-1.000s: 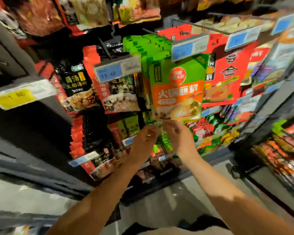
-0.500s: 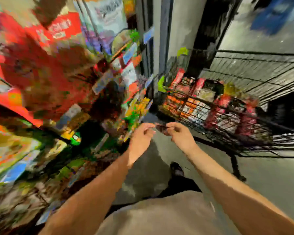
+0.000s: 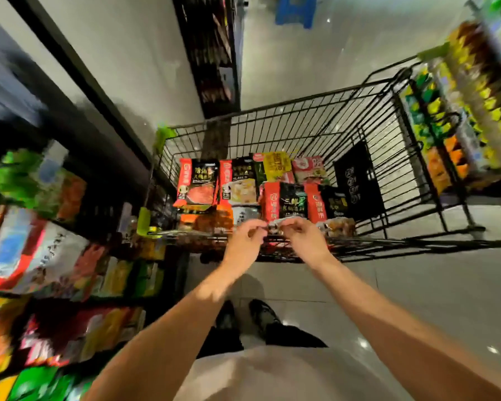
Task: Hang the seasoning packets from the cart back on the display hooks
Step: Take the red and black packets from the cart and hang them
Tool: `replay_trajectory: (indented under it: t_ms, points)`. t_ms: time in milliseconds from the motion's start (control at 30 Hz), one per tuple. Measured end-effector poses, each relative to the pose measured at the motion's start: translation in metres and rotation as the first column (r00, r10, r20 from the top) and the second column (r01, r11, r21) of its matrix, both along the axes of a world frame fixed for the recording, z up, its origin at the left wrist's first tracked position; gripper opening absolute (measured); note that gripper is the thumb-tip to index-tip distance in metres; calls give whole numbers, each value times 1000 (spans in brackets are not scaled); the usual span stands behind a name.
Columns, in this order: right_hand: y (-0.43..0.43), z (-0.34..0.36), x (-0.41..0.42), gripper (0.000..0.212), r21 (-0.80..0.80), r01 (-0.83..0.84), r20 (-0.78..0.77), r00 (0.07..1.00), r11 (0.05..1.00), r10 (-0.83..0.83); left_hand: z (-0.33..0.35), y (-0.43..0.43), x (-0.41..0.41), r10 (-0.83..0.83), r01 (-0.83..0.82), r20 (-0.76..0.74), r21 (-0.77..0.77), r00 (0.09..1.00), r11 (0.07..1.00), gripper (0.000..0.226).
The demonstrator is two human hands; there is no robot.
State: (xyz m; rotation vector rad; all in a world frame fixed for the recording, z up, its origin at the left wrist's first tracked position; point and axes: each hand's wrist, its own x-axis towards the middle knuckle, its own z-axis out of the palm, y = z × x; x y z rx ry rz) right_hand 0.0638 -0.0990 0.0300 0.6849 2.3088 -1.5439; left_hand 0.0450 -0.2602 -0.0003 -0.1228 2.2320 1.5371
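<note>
the black wire cart [image 3: 368, 117] stands at twelve o'clock from the person, its near rim just under both hands, its far and right-hand walls bare wire with the pale floor [image 3: 434, 293] showing through. the seasoning packets [image 3: 284, 198] lie in the cart's near left part, overlapping in about two rows; i count roughly nine or ten, the nearest ones too blurred to separate, mostly red-and-black, one yellow [image 3: 276, 166] and one pinkish at the back. a black panel [image 3: 356, 180] leans inside the cart at about one o'clock, with open wire bottom beyond it. the left hand [image 3: 245, 241] and right hand [image 3: 307, 237] hover close together over the near rim, fingers curled, fingertips almost meeting above the nearest packets; whether they pinch anything between them i cannot tell, the spot is smeared. the display shelves [image 3: 55, 256] crowd in from nine o'clock, their edge just beside the cart's left wall, leaving little gap there. a second rack of packets [image 3: 457, 111] stands at two o'clock, close to the cart's far right corner. open floor runs from three to five o'clock and up the aisle at twelve. two dark shoes [image 3: 261, 316] stand at six o'clock, short of the cart.
</note>
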Motion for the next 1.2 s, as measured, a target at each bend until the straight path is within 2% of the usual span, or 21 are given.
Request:
replay_trajectory:
  t_ms: [100, 233, 300, 433, 500, 567, 667, 767, 833, 867, 933, 967, 1067, 1200]
  points:
    - [17, 0, -18, 18, 31, 92, 5, 996, 995, -93, 2, 33, -25, -134, 134, -19, 8, 991, 991, 20]
    - [44, -7, -35, 19, 14, 277, 62, 959, 961, -277, -14, 67, -52, -268, 268, 20, -24, 963, 963, 22]
    - [60, -15, -42, 17, 0, 348, 99, 933, 938, -346, -28, 83, -63, -261, 264, 92, -23, 961, 964, 22]
    - [89, -35, -65, 17, -45, 366, 164, 921, 929, -355, -43, 114, -80, -264, 270, 205, 0, 942, 963, 18]
    - [97, -49, -84, 20, -54, 344, 188, 926, 937, -329, -55, 125, -94, -194, 199, 275, 11, 942, 980, 15]
    - [100, -66, -103, 19, -76, 323, 278, 916, 943, -291, -71, 127, -107, -128, 151, 305, -53, 944, 987, 13]
    - [95, -91, -124, 15, -115, 250, 392, 901, 961, -187, -108, 121, -118, -18, 69, 330, -144, 944, 987, 22]
    - [93, -112, -140, 27, -89, 141, 513, 855, 986, -76, -113, 118, -130, 82, -25, 308, -185, 948, 982, 13]
    - [87, -132, -147, 29, -63, 114, 557, 828, 992, -60, -125, 113, -136, 101, -37, 298, -213, 949, 976, 16]
    - [84, -143, -151, 39, -76, 135, 571, 818, 988, -68, -128, 112, -139, 99, -23, 302, -247, 948, 969, 18]
    - [74, -167, -156, 82, -32, 183, 614, 779, 983, -125, -135, 111, -142, 123, -25, 322, -292, 939, 956, 20]
    - [70, -172, -157, 91, 8, 178, 615, 775, 984, -146, -138, 110, -144, 143, -36, 328, -311, 934, 950, 21]
    - [63, -170, -154, 84, 106, 149, 568, 803, 983, -183, -145, 106, -145, 161, -34, 344, -348, 925, 937, 25]
    - [70, -176, -146, 50, 159, 146, 467, 860, 976, -204, -145, 99, -149, 147, -15, 339, -362, 929, 932, 25]
